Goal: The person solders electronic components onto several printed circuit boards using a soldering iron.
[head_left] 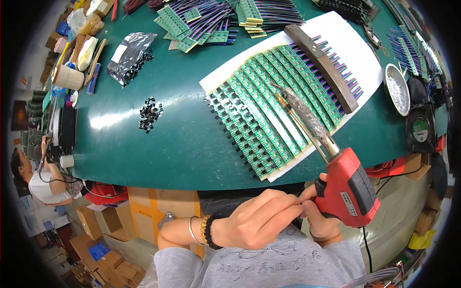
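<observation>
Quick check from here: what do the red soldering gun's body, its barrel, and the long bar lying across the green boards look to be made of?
Soldering gun body: looks like moulded plastic, matte red with a black inset. Barrel: metal, dull and crusted brown-grey, likely heat-stained. Long bar: probably wood or tarnished metal, dark brown and worn; the look leaves it open. Green boards: glossy circuit-board laminate.

My left hand (257, 218) reaches toward three o'clock, fingers curled, wrist bent, fingertips meeting my right hand (321, 211), which sits at three o'clock, fist closed, thumb up toward twelve.
</observation>
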{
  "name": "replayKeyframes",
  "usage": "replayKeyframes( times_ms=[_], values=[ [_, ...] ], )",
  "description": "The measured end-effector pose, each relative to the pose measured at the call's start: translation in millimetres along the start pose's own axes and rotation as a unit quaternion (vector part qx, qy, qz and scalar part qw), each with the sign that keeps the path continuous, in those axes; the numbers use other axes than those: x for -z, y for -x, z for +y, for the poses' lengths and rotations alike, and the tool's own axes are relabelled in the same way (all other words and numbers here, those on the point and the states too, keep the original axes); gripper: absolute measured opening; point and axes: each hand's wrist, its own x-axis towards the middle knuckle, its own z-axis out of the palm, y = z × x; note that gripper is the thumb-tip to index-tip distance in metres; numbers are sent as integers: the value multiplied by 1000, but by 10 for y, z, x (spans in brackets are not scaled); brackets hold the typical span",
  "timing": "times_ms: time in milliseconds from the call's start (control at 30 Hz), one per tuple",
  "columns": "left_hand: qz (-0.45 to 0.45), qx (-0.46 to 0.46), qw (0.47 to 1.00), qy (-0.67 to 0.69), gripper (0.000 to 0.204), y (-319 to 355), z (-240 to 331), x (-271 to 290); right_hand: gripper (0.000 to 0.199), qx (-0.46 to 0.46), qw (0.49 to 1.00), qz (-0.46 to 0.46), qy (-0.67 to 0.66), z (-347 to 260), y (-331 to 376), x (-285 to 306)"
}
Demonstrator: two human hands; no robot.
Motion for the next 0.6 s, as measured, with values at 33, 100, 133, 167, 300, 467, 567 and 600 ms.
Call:
replayKeyframes(
  times_ms=[33, 100, 133, 167, 300, 467, 567, 600],
  values=[
    [10, -12, 1000, -5, 35, -2, -3, -8, 65, 14, 1000, -8, 10, 5, -6, 7],
    [-14, -16, 999, -32, 36, -35, -1, 11, 65, 28, 999, -15, 17, 40, -16, 38],
    [-34, -20, 998, -58, 38, -45, -2, 24, 66, 47, 998, -11, 46, 59, -16, 66],
    [-35, -19, 997, -59, 38, -45, -6, 31, 66, 66, 995, -8, 75, 77, -16, 92],
    [-94, -42, 992, -78, 36, -96, -14, 119, 66, 69, 994, -22, 84, 146, 9, 133],
    [-132, -62, 985, -93, 24, -99, -104, 160, 63, 59, 997, 3, 48, 128, 4, 89],
    [-48, 33, 986, -154, 24, -166, -260, 248, 63, 8, 998, 69, 9, 236, 269, 169],
    [-8, 68, 983, -171, 22, -245, -361, 269, 63, 5, 998, 68, 9, 237, 266, 174]
  ],
)
